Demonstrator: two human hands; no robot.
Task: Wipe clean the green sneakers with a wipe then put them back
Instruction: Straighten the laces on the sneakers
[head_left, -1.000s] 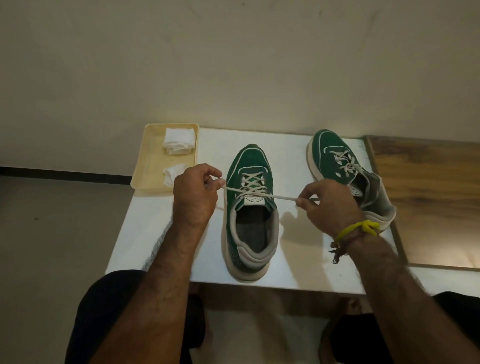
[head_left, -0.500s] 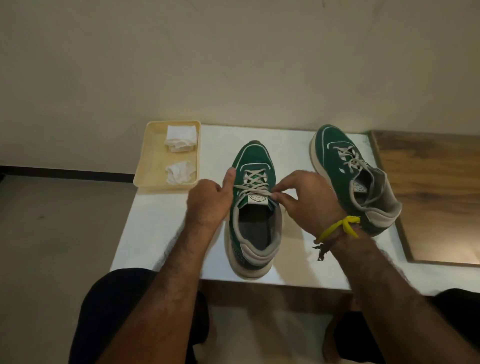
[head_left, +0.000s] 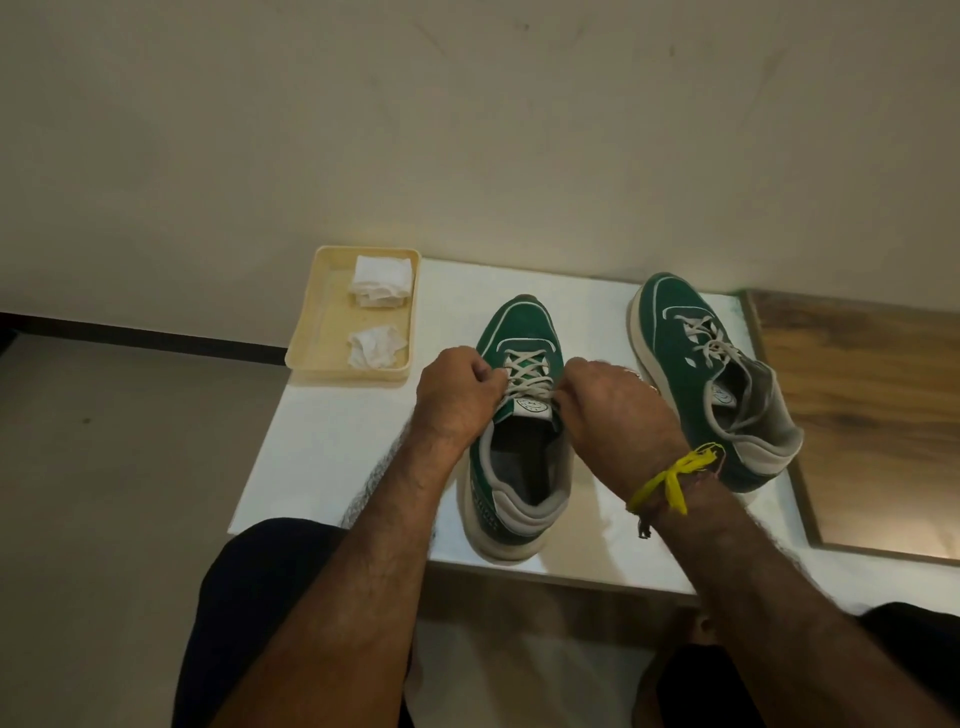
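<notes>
Two green sneakers with grey laces stand on a white table (head_left: 332, 447). The near sneaker (head_left: 519, 467) points away from me at the table's middle. My left hand (head_left: 457, 397) is curled at its left eyelets and pinches the lace there. My right hand (head_left: 613, 410), with a yellow thread at the wrist, is curled at the right eyelets and pinches the lace on that side. The second sneaker (head_left: 711, 384) lies further right, tilted, untouched. A folded white wipe (head_left: 382, 280) and a crumpled wipe (head_left: 374, 348) lie in a cream tray (head_left: 322, 312).
The tray sits at the table's far left corner, overhanging the edge. A wooden board (head_left: 872, 415) adjoins the table on the right. A plain wall rises right behind the table. My knees in dark trousers are below the near edge.
One second ago both hands held the lace ends stretched wide apart. They have since come in to the sneaker's eyelets, and the lace is no longer stretched out sideways.
</notes>
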